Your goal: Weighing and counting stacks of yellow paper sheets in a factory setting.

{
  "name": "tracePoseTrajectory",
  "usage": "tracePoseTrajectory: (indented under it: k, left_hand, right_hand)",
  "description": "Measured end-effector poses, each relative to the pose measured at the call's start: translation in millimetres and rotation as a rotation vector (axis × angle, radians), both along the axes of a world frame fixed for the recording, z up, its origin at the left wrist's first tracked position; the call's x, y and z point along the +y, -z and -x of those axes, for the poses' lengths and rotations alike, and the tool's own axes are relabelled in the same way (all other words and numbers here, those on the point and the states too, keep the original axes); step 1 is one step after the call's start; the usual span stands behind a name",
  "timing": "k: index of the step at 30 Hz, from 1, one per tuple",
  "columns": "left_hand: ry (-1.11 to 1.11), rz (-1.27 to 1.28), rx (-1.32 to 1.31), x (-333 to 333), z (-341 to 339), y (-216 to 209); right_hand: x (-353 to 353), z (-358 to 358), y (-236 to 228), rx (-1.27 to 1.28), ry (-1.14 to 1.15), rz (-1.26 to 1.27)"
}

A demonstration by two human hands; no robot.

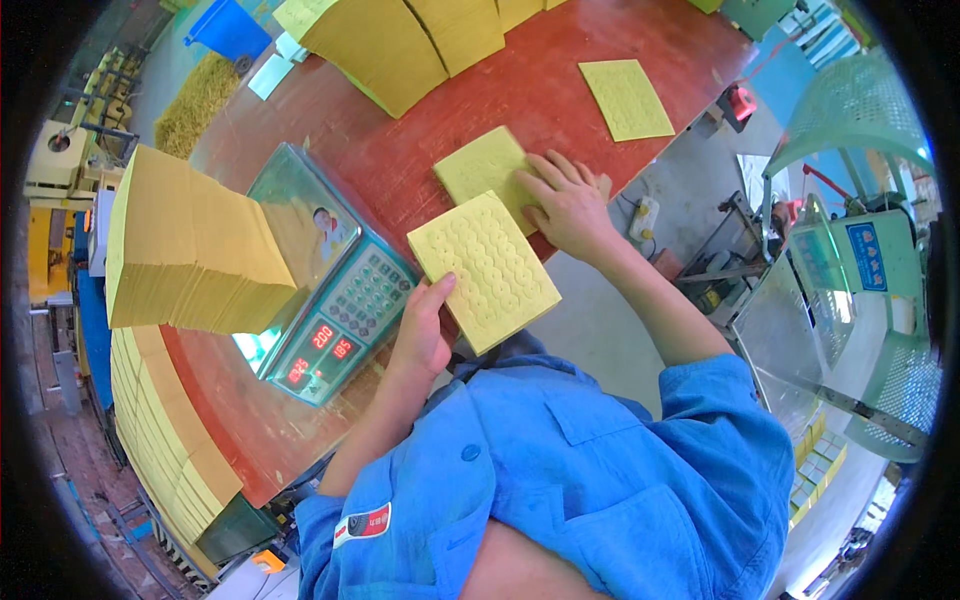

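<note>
On scale: tall stack, already piled. Left hand grips one pad at table edge; right hand, loosely spread, touches second pad. Third pad lies apart, untouched.

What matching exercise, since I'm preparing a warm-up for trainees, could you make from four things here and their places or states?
1. Left hand
2. Right hand
3. Digital scale
4. Wheeled bin

A. Shows lit red digits
B. Touches a second yellow pad
C. Blue, at the picture's upper left
D. Grips a yellow embossed pad

Pairs: 1-D, 2-B, 3-A, 4-C
</note>
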State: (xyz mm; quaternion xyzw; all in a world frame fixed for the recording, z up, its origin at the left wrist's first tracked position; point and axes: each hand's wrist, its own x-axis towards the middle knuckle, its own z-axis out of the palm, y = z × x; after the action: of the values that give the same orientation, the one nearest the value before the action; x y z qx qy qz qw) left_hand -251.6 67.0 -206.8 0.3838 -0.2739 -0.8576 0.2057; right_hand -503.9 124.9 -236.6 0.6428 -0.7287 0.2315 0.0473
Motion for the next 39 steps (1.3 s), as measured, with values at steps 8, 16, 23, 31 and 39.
tracePoseTrajectory:
  k: [8,16,23,31,39]
  left_hand:
    - [-0.267,0.046,0.014,-29,39,17]
    - [-0.265,0.175,-0.120,-64,57,35]
    - [-0.310,0.952,-0.516,-38,61,45]
    - [0.382,0.900,-0.261,-9,-50,-78]
    - [-0.389,1.641,-0.345,-83,-194,-229]
  right_hand:
    - [71,19,2,-0.118,0.234,0.047]
    - [73,29,19,-1.655,0.536,0.066]
    - [76,75,26,-0.946,0.428,-0.109]
    - [26,67,-33,-0.062,0.473,-0.074]
    - [-34,-49,-73,-0.552,-0.102,0.121]
